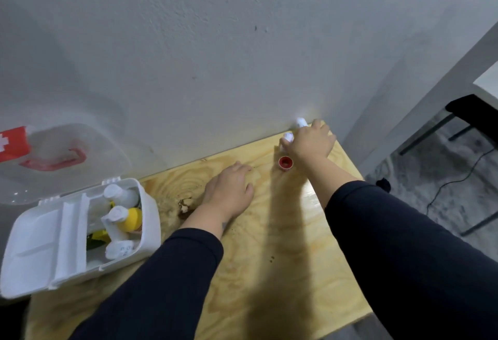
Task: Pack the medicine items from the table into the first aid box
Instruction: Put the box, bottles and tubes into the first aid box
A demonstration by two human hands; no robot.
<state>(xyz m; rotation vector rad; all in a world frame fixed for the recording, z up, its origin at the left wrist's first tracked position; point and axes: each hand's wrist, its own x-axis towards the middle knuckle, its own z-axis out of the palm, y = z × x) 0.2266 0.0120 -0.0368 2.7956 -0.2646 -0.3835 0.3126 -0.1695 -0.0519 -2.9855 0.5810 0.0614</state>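
White plastic first aid box point(80, 234) sits at lower left of the frame, lid point(62, 156) open and leaning back toward the wall; lid is translucent with a red handle and a red cross label. Inside we see an inner white tray point(40, 237) on its left half, and on the right half several white bottles point(118, 221) plus a yellow-capped item point(134, 218), packed close together.

Pale plywood surface point(242, 272) fills the lower centre, butted against a grey-white wall point(215, 43). A dark chipped spot in the wood shows near the left wrist. At far right, grey floor, a black cable and the legs of other furniture.

Remaining items are at upper right of the surface: a small red cap-like piece point(285, 163) lying open side up, and two small white bottles point(287, 137) by the wall.

Our left hand point(229, 188) lies flat, palm down, fingers spread, holding nothing. Our right hand point(310, 144) reaches over the white bottles, fingers curled around them; whether the grip has closed, we cannot tell. Both sleeves are dark.
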